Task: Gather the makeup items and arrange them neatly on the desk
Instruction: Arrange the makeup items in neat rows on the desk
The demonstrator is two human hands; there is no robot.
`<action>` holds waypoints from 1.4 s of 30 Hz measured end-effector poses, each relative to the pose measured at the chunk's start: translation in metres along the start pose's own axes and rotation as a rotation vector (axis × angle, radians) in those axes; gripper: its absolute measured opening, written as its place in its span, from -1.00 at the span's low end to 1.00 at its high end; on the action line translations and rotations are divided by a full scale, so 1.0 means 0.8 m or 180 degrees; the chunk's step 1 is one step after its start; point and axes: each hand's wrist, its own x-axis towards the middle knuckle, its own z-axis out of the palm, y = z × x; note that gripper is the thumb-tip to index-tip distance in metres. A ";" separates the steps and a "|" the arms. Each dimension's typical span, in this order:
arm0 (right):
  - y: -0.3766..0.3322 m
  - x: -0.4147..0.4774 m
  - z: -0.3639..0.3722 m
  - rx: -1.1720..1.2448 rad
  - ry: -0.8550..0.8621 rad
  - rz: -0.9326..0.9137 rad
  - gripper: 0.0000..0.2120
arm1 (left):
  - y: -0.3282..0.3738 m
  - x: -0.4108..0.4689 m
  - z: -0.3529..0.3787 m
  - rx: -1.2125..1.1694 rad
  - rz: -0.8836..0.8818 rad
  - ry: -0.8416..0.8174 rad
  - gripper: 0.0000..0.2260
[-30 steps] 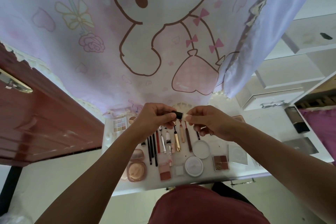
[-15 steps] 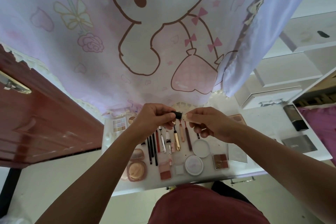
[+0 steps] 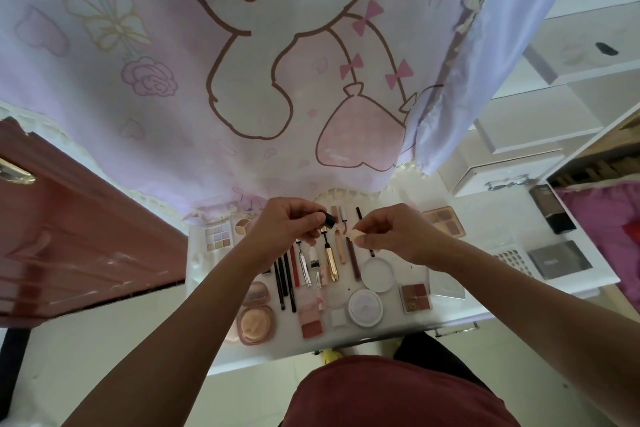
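White desk (image 3: 491, 291) under a pink bunny curtain (image 3: 263, 55), w/ most makeup already laid out: pencils and tubes (image 3: 311, 263) side by side in the middle, compacts (image 3: 254, 314) at the near edge, palettes at both ends, prob. sorted by shape. My left hand (image 3: 284, 229) is pinched shut on a small black cap (image 3: 329, 218), held up over the row. My right hand (image 3: 391, 232) pinches a small pale piece (image 3: 355, 236), can't tell what it is. The two bits are close but not touching.
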 end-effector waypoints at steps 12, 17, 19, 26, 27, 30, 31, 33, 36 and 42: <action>0.080 0.013 -0.036 -0.0208 0.0377 0.0342 -0.90 | -0.025 0.083 0.062 0.0415 -0.0329 -0.0250 -0.80; 0.112 0.043 -0.051 -0.0294 0.0315 0.0529 -0.85 | -0.040 0.134 0.087 0.0686 -0.0506 -0.0338 -0.81; 0.121 0.059 -0.057 -0.0472 0.0277 0.0554 -0.92 | -0.046 0.154 0.093 0.0802 -0.0590 -0.0370 -0.82; 0.161 0.117 -0.071 -0.0993 0.0385 0.0450 -0.68 | -0.062 0.218 0.117 0.1264 -0.0708 -0.0620 -0.82; 0.166 0.125 -0.073 -0.1051 0.0345 0.0518 -0.71 | -0.065 0.226 0.122 0.1341 -0.0713 -0.0623 -0.83; 0.170 0.139 -0.074 -0.1330 0.0335 0.0680 -0.65 | -0.077 0.246 0.132 0.1552 -0.0731 -0.0554 -0.86; 0.170 0.142 -0.072 -0.1403 0.0396 0.0756 -0.61 | -0.082 0.252 0.134 0.1643 -0.0743 -0.0562 -0.87; 0.176 0.150 -0.065 -0.1469 0.0479 0.0929 -0.68 | -0.092 0.260 0.139 0.1870 -0.0763 -0.0576 -0.86; 0.183 0.163 -0.051 -0.1339 0.0432 0.1209 -0.80 | -0.106 0.267 0.142 0.2139 -0.0748 -0.0562 -0.84; 0.186 0.177 -0.027 -0.1825 0.0534 0.1090 -0.79 | -0.117 0.267 0.145 0.2470 -0.0858 -0.0558 -0.87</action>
